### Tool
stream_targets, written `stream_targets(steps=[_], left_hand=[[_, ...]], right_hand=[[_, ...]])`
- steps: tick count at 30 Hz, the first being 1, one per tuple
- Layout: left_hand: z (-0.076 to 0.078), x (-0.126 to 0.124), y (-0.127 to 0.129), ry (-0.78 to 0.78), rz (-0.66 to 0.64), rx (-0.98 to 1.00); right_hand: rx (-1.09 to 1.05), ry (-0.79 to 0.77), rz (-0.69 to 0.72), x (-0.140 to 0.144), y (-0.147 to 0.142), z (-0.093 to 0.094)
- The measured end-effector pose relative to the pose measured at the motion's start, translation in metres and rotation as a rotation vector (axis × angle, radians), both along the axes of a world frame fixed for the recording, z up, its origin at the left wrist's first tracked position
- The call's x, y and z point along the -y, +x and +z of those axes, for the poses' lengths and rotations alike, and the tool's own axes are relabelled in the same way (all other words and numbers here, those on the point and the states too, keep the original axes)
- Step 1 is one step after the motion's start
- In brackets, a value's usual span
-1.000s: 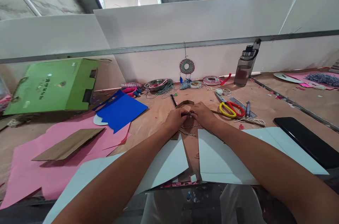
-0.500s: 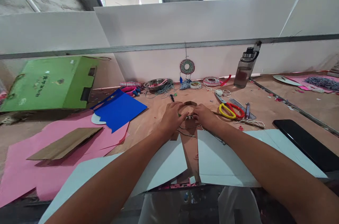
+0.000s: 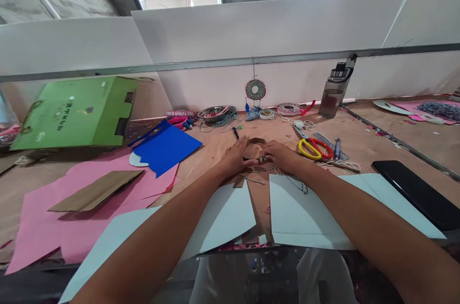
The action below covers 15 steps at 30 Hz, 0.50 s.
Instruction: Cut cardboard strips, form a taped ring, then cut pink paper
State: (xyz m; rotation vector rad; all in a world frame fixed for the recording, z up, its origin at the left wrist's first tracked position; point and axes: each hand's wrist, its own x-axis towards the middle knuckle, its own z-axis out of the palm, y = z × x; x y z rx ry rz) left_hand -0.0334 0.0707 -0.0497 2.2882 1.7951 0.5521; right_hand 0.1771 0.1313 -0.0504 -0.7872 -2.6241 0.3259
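A brown cardboard ring [image 3: 254,142] stands on edge on the brown table, held between both hands. My left hand [image 3: 235,156] grips its left side. My right hand [image 3: 281,154] pinches its right side together with a striped twine [image 3: 259,170] that trails loosely over the table in front of the ring. Whether the twine is wound on the ring is hidden by my fingers. Two white paper sheets [image 3: 305,213] lie just below my forearms.
Yellow-and-red scissors [image 3: 315,148] and a craft knife [image 3: 337,147] lie right of my hands; a black phone [image 3: 417,191] farther right. Blue card [image 3: 164,146], pink paper [image 3: 72,208] and a green box [image 3: 74,112] are left. A water bottle [image 3: 331,93], bowl [image 3: 212,113] and hanging woven ornament [image 3: 255,89] stand at the back partition.
The ring has tipped from lying under my fingers to standing more upright, its hollow now showing. Both hands shifted slightly outward along it. The view drifted a little.
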Motion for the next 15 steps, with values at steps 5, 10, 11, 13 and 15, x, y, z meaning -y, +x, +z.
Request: stream_targets(steps=[5,10,11,13,15], left_hand=[[0.004,0.0,0.003,-0.022,-0.009,0.024],[0.004,0.001,0.003,-0.001,0.053,0.065],[0.004,0.001,0.003,0.012,0.078,0.065],[0.005,0.003,0.002,0.048,0.121,0.062],[0.006,0.004,-0.001,0.088,0.128,0.058]], right_hand=[[0.046,0.06,0.005,0.003,0.0,0.003],[0.057,0.084,-0.026,0.008,-0.004,0.006],[0.06,0.091,-0.036,0.009,-0.005,0.007],[0.063,0.102,-0.05,0.01,-0.007,0.007],[0.059,0.103,-0.055,0.012,-0.008,0.007]])
